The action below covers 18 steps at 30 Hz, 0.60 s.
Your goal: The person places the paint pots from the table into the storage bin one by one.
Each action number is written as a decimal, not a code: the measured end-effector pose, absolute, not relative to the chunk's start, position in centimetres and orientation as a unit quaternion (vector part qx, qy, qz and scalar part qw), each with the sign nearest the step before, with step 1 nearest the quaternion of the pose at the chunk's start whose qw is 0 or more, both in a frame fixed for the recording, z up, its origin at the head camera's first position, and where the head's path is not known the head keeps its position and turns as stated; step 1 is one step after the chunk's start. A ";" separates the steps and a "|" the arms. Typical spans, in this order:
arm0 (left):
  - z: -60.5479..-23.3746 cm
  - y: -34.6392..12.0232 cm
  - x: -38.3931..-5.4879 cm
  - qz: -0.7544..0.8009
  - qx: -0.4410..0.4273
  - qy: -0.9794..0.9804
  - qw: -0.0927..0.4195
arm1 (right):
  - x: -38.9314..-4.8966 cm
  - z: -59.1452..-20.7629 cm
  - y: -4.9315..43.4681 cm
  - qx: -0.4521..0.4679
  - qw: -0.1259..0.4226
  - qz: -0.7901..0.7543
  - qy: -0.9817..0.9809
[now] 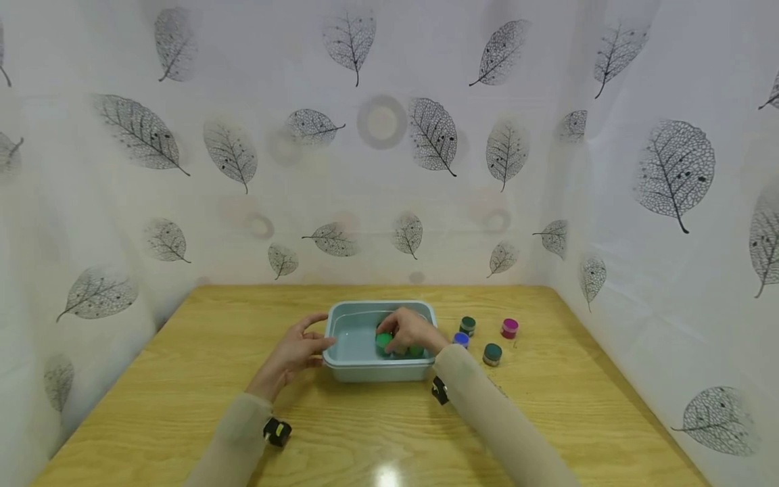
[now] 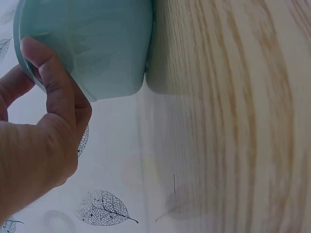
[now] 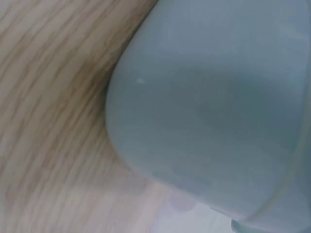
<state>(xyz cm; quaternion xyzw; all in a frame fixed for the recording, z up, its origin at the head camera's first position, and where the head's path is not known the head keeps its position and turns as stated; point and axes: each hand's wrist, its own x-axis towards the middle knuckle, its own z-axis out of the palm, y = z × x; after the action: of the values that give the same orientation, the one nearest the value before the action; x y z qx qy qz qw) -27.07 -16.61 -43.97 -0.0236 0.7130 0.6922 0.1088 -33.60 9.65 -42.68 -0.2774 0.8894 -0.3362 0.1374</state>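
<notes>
A light blue plastic box (image 1: 380, 373) stands on the wooden table. At its left end my left hand (image 1: 292, 355) grips the rim; the left wrist view shows the fingers of that hand (image 2: 53, 85) on the rim and outer wall. Inside the box, my right hand (image 1: 410, 330) pinches a small paint jar with a bright green lid (image 1: 383, 341). Another green jar (image 1: 416, 352) lies under that hand, partly covered by it. In the right wrist view the box's outer wall (image 3: 204, 111) fills most of the picture, and the right hand is out of sight.
Right of the box stand several small jars: a dark green one (image 1: 467, 326), a blue one (image 1: 460, 339) partly behind the right wrist, a magenta one (image 1: 510, 329) and a teal one (image 1: 492, 354). A leaf-patterned curtain (image 1: 377, 189) borders the table's back and sides.
</notes>
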 end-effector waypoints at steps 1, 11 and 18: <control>-44.0 -16.6 -27.0 0.692 -0.025 0.713 0.109 | -33.6 -42.7 9.7 -0.280 0.139 -0.333 0.889; -43.9 -16.6 -27.0 0.692 -0.024 0.713 0.109 | -34.0 -43.0 9.8 -0.278 0.147 -0.334 0.888; -44.1 -16.5 -27.2 0.691 -0.028 0.714 0.109 | -33.9 -42.9 10.0 -0.288 0.149 -0.341 0.882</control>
<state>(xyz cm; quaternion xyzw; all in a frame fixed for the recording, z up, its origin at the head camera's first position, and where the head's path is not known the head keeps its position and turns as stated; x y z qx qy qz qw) -27.16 -16.53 -44.08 -0.0281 0.7144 0.6906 0.1089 -33.94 9.95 -42.92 -0.2883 0.8824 -0.3406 0.1492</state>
